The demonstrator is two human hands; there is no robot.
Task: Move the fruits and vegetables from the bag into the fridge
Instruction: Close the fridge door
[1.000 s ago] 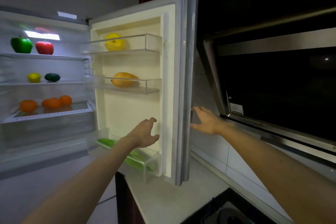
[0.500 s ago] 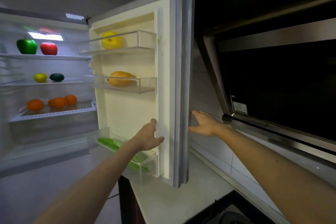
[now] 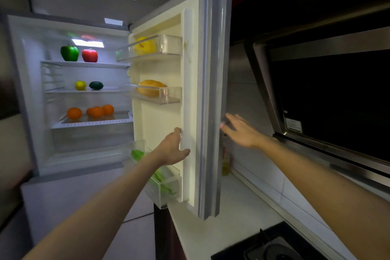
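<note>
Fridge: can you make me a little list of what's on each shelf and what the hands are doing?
Fridge door: open
Top shelf: green pepper, red pepper
Middle shelf: yellow lemon, dark green fruit
Lower shelf: three oranges
Door top bin: yellow fruit
Door middle bin: mango-shaped fruit
Door bottom bin: green vegetables
Left hand: touches the door's inner edge
Right hand: fingers straight, beside the door's outer side
</note>
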